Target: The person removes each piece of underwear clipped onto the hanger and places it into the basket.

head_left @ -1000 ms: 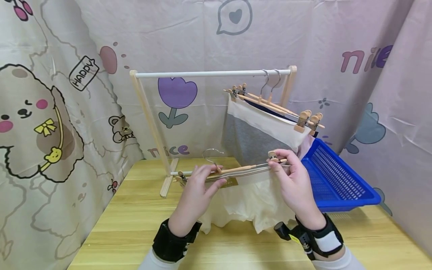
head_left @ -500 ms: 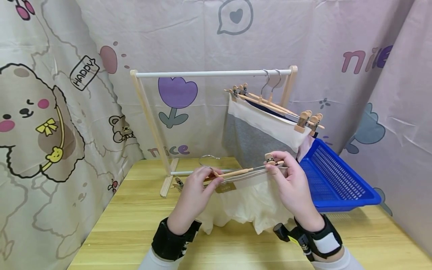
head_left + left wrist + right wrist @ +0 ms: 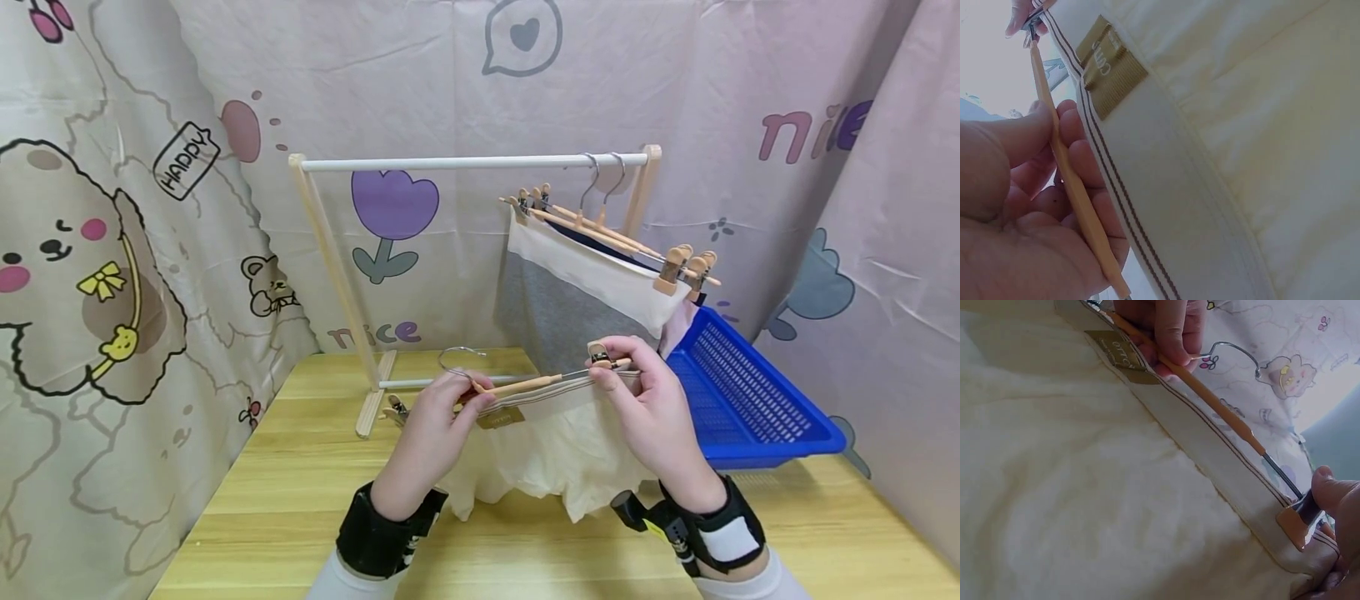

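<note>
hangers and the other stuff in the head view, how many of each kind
hangers: 3, one held, two on the rack
garments: 3, cream shorts, grey one, a dark one mostly hidden
rack: 1
blue basket: 1
hands: 2, left, right
total: 10

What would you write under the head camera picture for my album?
Two hands, left hand and right hand, hold a wooden clip hanger with cream shorts before a small clothes rack.

Wooden hanger (image 3: 517,385), matt cloth shorts (image 3: 555,454)
</note>
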